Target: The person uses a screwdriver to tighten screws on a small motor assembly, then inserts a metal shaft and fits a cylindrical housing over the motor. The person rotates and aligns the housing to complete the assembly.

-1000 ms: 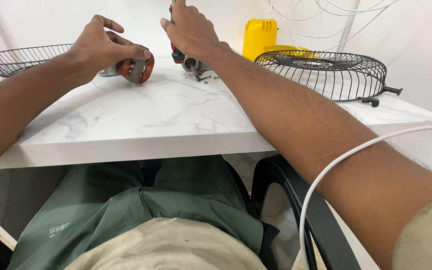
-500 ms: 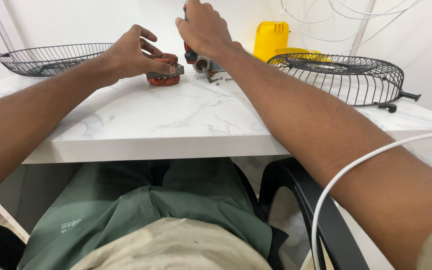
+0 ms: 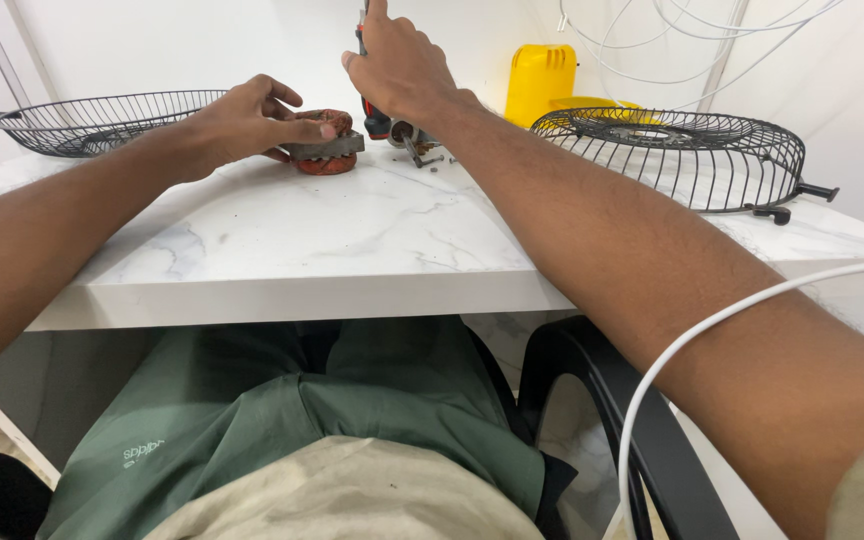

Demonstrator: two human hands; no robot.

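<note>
My left hand grips a round motor stator with reddish copper windings and a grey metal core, lying flat on the white marble table. My right hand reaches further back and closes over a red and black tool standing near the wall. A small metal part with a shaft lies just under that hand, beside the stator.
A black wire fan guard lies at the right of the table, another wire guard at the back left. A yellow container stands by the wall. A white cable crosses my right arm. A black chair is under me.
My left hand has laid the stator flat on the table, a bit to the right. My right hand has stayed on the tool. The camera has tilted slightly.
</note>
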